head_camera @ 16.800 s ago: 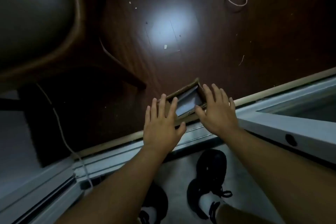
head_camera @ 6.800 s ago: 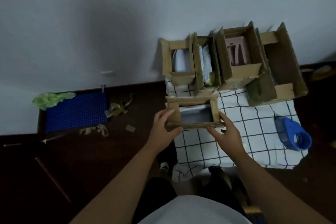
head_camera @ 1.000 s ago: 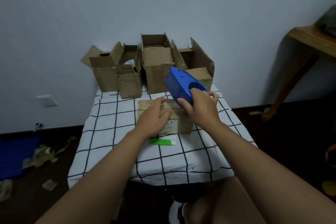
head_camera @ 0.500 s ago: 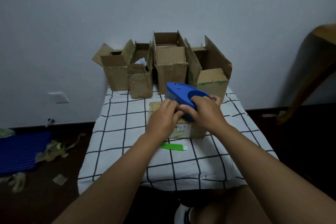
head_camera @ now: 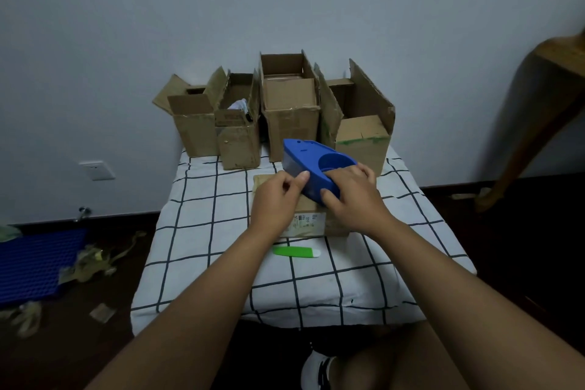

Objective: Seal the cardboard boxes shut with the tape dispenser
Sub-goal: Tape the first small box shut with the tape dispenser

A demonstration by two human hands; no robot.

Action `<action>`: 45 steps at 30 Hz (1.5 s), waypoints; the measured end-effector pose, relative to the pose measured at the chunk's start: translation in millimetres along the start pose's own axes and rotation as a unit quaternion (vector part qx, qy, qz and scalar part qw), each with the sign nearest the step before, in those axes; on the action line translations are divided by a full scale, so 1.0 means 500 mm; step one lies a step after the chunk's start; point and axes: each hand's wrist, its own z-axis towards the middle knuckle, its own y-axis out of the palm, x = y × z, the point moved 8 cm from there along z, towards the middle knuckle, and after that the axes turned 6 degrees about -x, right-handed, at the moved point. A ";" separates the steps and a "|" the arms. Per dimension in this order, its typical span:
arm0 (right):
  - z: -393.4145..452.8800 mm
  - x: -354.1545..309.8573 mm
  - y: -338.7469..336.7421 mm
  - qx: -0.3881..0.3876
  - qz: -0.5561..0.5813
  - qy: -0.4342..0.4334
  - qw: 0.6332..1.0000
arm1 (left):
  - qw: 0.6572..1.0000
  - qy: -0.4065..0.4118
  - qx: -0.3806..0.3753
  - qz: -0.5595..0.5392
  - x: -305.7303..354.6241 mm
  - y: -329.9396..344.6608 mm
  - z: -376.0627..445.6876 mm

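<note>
Item: blue tape dispenser point(head_camera: 311, 165), grasped in your right hand point(head_camera: 351, 196), tilted above the flat cardboard box point(head_camera: 311, 218) on the checked tabletop point(head_camera: 202, 231). Its long axis runs far-left to near-right, nose away from you. Your left hand point(head_camera: 278, 199) is curled at its near-left edge, apparently pinching the tape end; the box lies directly beneath both grips

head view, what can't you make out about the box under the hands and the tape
- Top seam of the small box: hidden by the left hand, right hand and blue tape dispenser.
- Tape itself: too small or faint to see any strip drawn out.
- Label print on the box front: too small to read.
- Contents of the open boxes behind: mostly hidden by their walls.
</note>
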 end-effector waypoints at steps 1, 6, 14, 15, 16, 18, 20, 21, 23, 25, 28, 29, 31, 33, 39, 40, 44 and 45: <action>-0.002 -0.003 -0.002 0.008 -0.002 -0.001 1.000 | 1.000 -0.014 -0.006 -0.017 -0.001 0.000 0.002; -0.005 -0.031 -0.013 0.032 -0.067 -0.030 0.997 | 0.993 -0.050 -0.023 -0.101 0.001 0.000 0.005; 0.003 -0.057 -0.020 0.050 -0.085 -0.032 0.995 | 0.978 -0.072 -0.022 -0.196 -0.004 -0.004 0.004; 0.004 -0.055 -0.020 0.049 -0.068 -0.022 0.996 | 0.980 -0.060 -0.023 -0.191 -0.001 -0.004 0.001; 0.005 -0.052 -0.020 0.050 -0.045 -0.012 0.998 | 0.984 -0.041 -0.022 -0.174 0.004 -0.005 -0.002; 0.009 -0.047 -0.022 0.048 0.008 0.004 0.999 | 0.992 0.003 -0.013 -0.122 0.015 -0.009 -0.006; 0.014 -0.045 -0.021 0.031 0.048 0.011 0.998 | 0.996 0.035 0.002 -0.076 0.023 -0.020 -0.006; 0.017 -0.044 -0.020 0.018 0.061 0.013 0.998 | 0.997 0.050 0.003 -0.052 0.028 -0.024 -0.005; 0.021 -0.043 -0.018 -0.005 0.082 0.013 0.997 | 0.996 0.086 -0.006 0.007 0.041 -0.028 -0.002; 0.023 -0.042 -0.017 -0.019 0.101 0.011 0.995 | 0.993 0.106 -0.013 0.043 0.049 -0.029 -0.001; 0.024 -0.043 -0.016 -0.024 0.124 0.008 0.992 | 0.993 0.106 -0.016 0.043 0.049 -0.030 0.001; 0.023 -0.044 -0.015 -0.025 0.132 0.008 0.991 | 0.994 0.103 -0.015 0.037 0.048 -0.030 0.001; 0.023 -0.045 -0.012 -0.024 0.138 0.008 0.990 | 0.995 0.099 -0.014 0.017 0.047 -0.031 0.000; 0.023 -0.044 -0.008 -0.024 0.135 0.010 0.991 | 0.995 0.096 -0.012 0.005 0.047 -0.032 -0.003; 0.024 -0.037 -0.005 -0.019 0.135 0.019 0.990 | 0.997 0.064 0.027 -0.018 0.025 -0.054 -0.009; 0.024 -0.039 -0.001 -0.024 0.124 0.014 0.992 | 0.997 0.069 0.036 -0.009 0.026 -0.060 -0.008; 0.023 -0.045 0.009 -0.029 0.102 0.001 0.994 | 0.990 0.140 -0.004 0.033 0.051 -0.057 -0.007; 0.022 -0.044 0.009 -0.026 0.106 0.002 0.994 | 0.987 0.152 -0.021 0.040 0.054 -0.052 -0.009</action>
